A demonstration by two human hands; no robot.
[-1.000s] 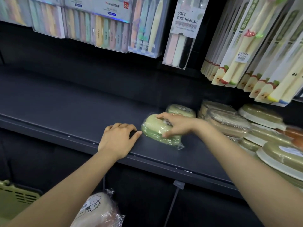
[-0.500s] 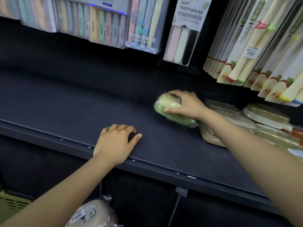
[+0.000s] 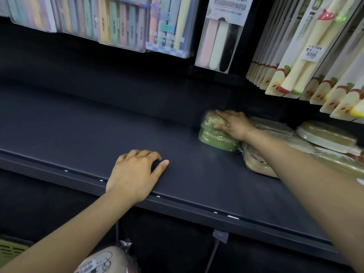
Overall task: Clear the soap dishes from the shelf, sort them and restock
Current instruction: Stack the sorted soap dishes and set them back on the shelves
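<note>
the upper green soap dish (image 3: 213, 120) sits stacked on a second green soap dish (image 3: 218, 141) far back on the dark shelf (image 3: 78, 127), under my right hand (image 3: 234, 124), whose fingers curl over its top and front, holding it. beige wrapped dishes (image 3: 258, 164) lie just beside the stack. my left hand (image 3: 134, 172) rests near the shelf's front edge, fingers loosely bent, holding nothing.

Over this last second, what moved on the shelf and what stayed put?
The right hand carried the green soap dish from the shelf's front toward the back and set it atop a second green dish, fingers resting on it. The left hand stayed resting on the shelf edge; the wrapped dishes at the right kept their places.
</note>
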